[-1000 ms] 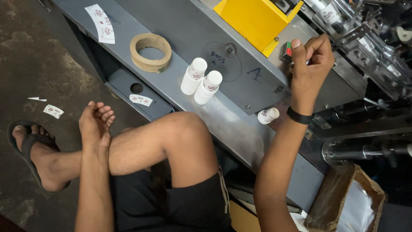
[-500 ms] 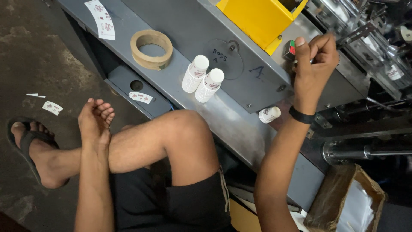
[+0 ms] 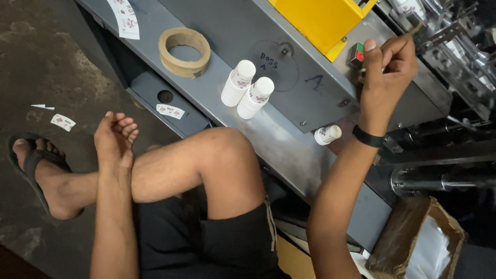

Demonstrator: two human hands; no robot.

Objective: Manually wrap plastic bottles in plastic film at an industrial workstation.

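Head view: my right hand [image 3: 386, 67] is raised at the red-green switch [image 3: 357, 55], fingers curled, holding nothing I can see. Left hand [image 3: 114, 137] rests loosely open on my shin (idle). Next move, I'd judge: press the switch squarely.

white printed labels [image 3: 63, 122] on floor; brown carton [image 3: 413, 235] lower right.

Bare arms, black band on right wrist [image 3: 368, 137], black shorts [image 3: 217, 243], black flip-flop sandal [image 3: 32, 165], bare legs
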